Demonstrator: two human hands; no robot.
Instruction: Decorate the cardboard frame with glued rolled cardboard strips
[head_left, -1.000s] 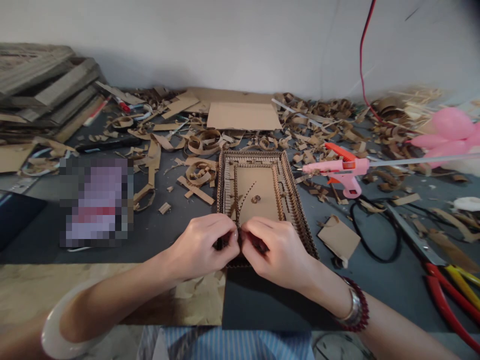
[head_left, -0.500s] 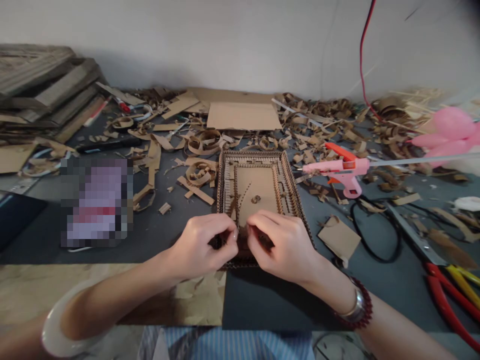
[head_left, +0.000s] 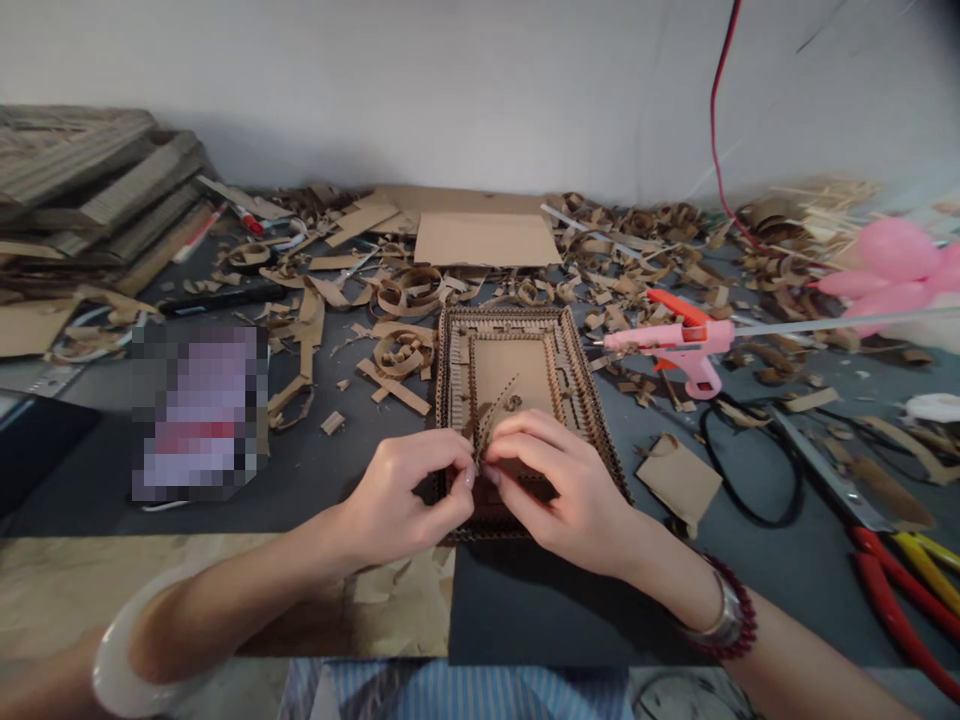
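Observation:
A rectangular corrugated cardboard frame (head_left: pixel 442 390) with stepped, ridged borders lies flat on the dark table before me. Over its near half, my left hand (head_left: pixel 420 490) and my right hand (head_left: pixel 559 475) meet with bent fingers. A thin corrugated cardboard strip (head_left: pixel 496 405) rises in a curve from between the fingertips. My left thumb and forefinger pinch its lower end, and the right thumb and fingers close on it from the other side. Inside the frame, just beyond the right fingers, sits a small cardboard coil (head_left: pixel 514 402). The hands hide the frame's near inner part.
A pink hot glue gun (head_left: pixel 675 340) lies right of the frame, near a square cardboard piece (head_left: pixel 679 480) and red-handled scissors (head_left: pixel 877 540). Cardboard scraps (head_left: pixel 405 290) cover the back. At left are a blurred-out phone (head_left: pixel 206 410) and stacked cardboard frames (head_left: pixel 97 190).
My right hand has moved slightly left, and its fingertips now meet the left ones at the strip. The strip leans a little further right. The view has shifted slightly.

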